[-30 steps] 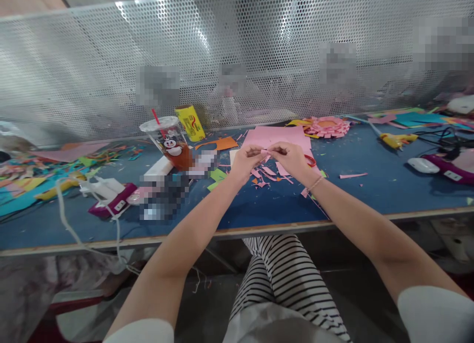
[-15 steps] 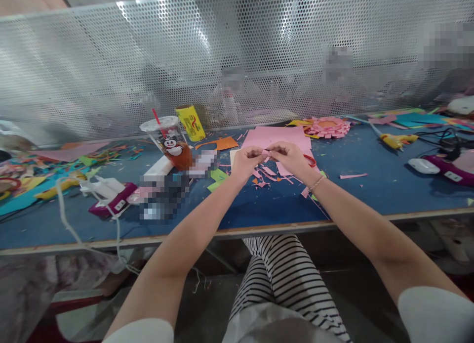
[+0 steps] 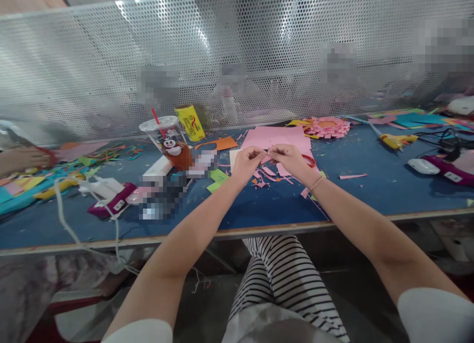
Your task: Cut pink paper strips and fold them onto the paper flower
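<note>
Fingertips almost touching, my left hand (image 3: 249, 161) and my right hand (image 3: 287, 156) pinch a small piece of pink paper (image 3: 265, 158) between them. Under and behind them lies a large pink sheet (image 3: 274, 137) on the blue table. Pink scraps (image 3: 267, 174) are scattered just below the hands. The red handle of a tool (image 3: 309, 160) shows beside my right hand, the rest hidden. Left of my left hand lie green paper pieces (image 3: 217, 180).
A drink cup (image 3: 174, 145) with a red straw stands at the left, near a yellow box (image 3: 190, 122) and a purple power strip (image 3: 113, 202). A fringed pink ring (image 3: 328, 127) and a yellow glue gun (image 3: 398, 140) lie right. Another person's hand (image 3: 27, 160) is far left.
Another person's hand has come into view at the far left, over the coloured paper. My hands have hardly moved and still hold the small pink piece.
</note>
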Available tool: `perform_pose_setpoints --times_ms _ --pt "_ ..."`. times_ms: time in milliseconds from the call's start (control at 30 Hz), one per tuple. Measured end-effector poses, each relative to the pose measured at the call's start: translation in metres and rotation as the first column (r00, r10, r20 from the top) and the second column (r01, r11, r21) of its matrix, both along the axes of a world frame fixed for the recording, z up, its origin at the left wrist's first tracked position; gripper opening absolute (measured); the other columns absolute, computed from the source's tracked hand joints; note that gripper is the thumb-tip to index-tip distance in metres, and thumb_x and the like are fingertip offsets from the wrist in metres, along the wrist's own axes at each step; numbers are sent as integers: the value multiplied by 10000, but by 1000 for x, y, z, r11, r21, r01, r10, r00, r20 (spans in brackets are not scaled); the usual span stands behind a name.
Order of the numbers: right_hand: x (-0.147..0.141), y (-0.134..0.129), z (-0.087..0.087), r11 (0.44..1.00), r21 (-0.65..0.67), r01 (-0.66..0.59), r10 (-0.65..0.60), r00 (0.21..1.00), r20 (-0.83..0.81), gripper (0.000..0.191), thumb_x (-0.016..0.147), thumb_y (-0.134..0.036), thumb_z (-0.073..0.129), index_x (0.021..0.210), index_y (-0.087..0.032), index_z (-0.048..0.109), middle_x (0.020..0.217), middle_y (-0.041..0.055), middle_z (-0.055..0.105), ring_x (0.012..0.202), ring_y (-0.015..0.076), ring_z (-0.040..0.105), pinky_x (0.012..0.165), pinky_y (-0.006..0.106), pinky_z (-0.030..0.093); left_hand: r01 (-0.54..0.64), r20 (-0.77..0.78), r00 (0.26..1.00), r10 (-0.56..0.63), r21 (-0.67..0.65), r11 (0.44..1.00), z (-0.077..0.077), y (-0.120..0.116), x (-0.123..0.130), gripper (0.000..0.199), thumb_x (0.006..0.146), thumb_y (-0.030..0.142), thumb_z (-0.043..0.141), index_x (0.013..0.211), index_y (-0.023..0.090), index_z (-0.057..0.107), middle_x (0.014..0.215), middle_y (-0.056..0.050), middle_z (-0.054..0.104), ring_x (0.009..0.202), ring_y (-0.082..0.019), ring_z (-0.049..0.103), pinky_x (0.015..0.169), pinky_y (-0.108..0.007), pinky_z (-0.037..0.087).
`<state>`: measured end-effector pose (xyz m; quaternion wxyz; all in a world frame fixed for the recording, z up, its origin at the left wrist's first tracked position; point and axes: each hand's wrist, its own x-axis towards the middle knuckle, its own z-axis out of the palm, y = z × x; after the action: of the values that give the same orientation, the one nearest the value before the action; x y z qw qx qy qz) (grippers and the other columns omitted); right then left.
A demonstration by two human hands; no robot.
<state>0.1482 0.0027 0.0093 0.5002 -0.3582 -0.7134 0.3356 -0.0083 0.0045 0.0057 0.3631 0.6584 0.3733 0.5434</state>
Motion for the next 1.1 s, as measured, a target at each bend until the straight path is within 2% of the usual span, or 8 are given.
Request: perform_pose_setpoints --times_ms 133,233,433,567,767,933,1100 --pt "-3 3 -3 983 -158 -97 66 979 -193 249 724 -420 595 766 -174 602 662 16 608 623 121 593 655 285 509 -48 27 998 49 -20 999 0 1 -1 155 689 320 627 721 169 609 574 8 560 522 -101 512 527 -232 391" --pt "-3 5 -4 979 -182 -90 47 972 -230 295 735 -452 582 831 -174 608 698 32 630 656 131 616 685 305 524 -81 -7 997 80 -8 997 2 0 -3 152 700 324 615 719 174 605 507 22 520 467 -98 476 496 -233 364" --pt "-2 4 -4 999 -54 0 -6 994 -105 199 731 -369 595 761 -173 598 717 30 609 639 133 595 658 312 512 -121 -62 990 124 53 991 5 -1 -5 126 713 302 595 697 177 598 481 31 494 449 -88 446 483 -231 335" --pt "-1 1 -1 999 -8 34 -35 997 -64 137 735 -303 575 743 -167 594 682 23 601 607 131 582 624 305 503 -80 -87 993 85 65 995 4 -2 -3 155 727 327 577 715 174 596 519 22 508 456 -86 460 473 -227 341" --pt "0 1 -2 988 107 115 -124 989 76 134 772 -225 500 784 -165 620 693 27 628 640 141 610 642 294 505 -92 -79 992 94 28 995 4 -1 -2 162 681 316 615 726 160 612 616 3 573 558 -95 519 553 -226 415" --pt "1 4 -5 979 160 123 -128 992 21 228 826 -223 416 939 -174 608 823 51 657 734 145 635 696 305 514 -136 -17 991 136 -5 991 4 4 -5 148 678 298 612 715 155 615 650 -3 588 592 -89 526 590 -223 428" --pt "2 3 -2 967 197 161 -173 984 45 189 764 -245 542 918 -159 609 866 65 659 787 149 622 739 310 501 -116 68 990 120 -72 991 4 5 -6 166 669 310 627 734 158 610 609 12 570 556 -81 508 563 -215 424"
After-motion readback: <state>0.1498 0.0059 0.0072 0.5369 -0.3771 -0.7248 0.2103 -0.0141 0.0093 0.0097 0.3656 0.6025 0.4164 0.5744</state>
